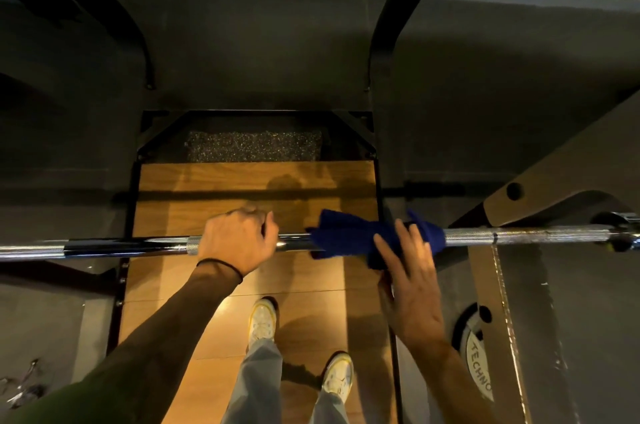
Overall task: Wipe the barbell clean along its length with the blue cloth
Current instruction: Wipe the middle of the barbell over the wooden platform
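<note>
Head view, looking down: chrome barbell runs horiz. across mid-frame, left edge to right edge. Left hand is closed around the bar just left of center, black band on the wrist. Blue cloth is draped over the bar right of center, bunched, partly hanging below it. Right hand sits w/ fingers spread flat against the cloth's near side, not wrapped round the bar. Wooden platform lies below; two pale shoes at bottom center. Weight plate w/ partial lettering at lower right.
</note>
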Demonstrator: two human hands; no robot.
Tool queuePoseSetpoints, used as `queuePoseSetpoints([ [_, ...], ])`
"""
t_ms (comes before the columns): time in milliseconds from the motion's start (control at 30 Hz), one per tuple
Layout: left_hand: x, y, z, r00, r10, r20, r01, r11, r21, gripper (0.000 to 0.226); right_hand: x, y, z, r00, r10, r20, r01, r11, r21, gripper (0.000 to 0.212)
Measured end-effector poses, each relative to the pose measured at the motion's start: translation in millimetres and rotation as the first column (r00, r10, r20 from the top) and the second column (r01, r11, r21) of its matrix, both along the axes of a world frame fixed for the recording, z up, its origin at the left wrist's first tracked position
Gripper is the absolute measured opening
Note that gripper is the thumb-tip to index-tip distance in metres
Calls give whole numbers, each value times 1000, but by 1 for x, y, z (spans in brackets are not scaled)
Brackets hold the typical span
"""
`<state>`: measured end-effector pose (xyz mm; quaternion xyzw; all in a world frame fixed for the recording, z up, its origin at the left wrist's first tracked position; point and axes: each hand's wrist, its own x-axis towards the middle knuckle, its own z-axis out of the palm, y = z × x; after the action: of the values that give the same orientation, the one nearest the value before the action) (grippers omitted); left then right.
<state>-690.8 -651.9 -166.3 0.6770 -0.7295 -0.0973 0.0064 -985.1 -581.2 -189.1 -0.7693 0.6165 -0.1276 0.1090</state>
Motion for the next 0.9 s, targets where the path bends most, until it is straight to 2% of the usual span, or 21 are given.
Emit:
queuePoseSetpoints([
  [67,-2,-12,9,999,28,15,-30,990,137,48,21,-3,2,971,-191,141,186,981,46,59],
  [133,-3,-30,12,999,37,25,-44,918,395,42,53,-15,10,955,-281,98,273,958,88,53],
  [200,-5,-46,14,986,167,-25,-116,776,620,37,85,-23,19,987,-160,-22,161,981,106,60],
  [233,-5,-50,14,961,267,-73,-153,731,665,37,97,-23,21,997,-42,-61,48,994,100,60],
  [267,-6,-51,15,945,308,-106,-165,733,660,38,101,-23,20,994,72,-83,-65,994,86,60],
  [300,-5,-48,14,954,280,-106,-169,797,580,41,97,-23,15,982,164,-91,-159,985,64,59],
  [367,-6,-36,12,988,133,-81,-112,969,222,51,69,-23,8,976,189,-106,-192,981,-13,55],
  [400,-6,-32,14,994,77,-80,-73,996,57,53,51,-24,5,988,111,-110,-116,992,-41,53],
  [467,-4,-26,11,994,82,-71,-88,992,-92,52,19,-24,3,990,-129,-62,127,991,-32,52],
  [533,-7,-21,1,968,236,-90,-245,964,-102,48,24,-20,2,935,-353,32,352,935,40,55],
  [567,-11,-18,-1,936,333,-117,-344,935,-90,44,39,-17,4,911,-409,61,404,911,79,59],
  [600,-15,-17,-1,892,425,-150,-440,895,-79,43,58,-12,6,917,-393,69,385,917,106,63],
  [667,-15,-18,1,838,494,-230,-521,851,-70,39,89,-2,7,985,-171,18,169,981,91,65],
  [733,-11,-17,0,914,311,-261,-356,923,-147,35,80,0,4,995,76,-68,-74,996,43,62],
  [800,-8,-16,2,969,84,-231,-128,974,-186,42,45,-6,-1,978,150,-145,-155,988,-25,57],
  [833,-8,-17,3,977,18,-211,-58,981,-185,47,27,-8,-3,983,99,-156,-108,993,-46,57],
  [900,-7,-19,1,984,-40,-173,7,983,-186,56,13,-6,-4,987,-142,-71,140,990,-28,59],
])
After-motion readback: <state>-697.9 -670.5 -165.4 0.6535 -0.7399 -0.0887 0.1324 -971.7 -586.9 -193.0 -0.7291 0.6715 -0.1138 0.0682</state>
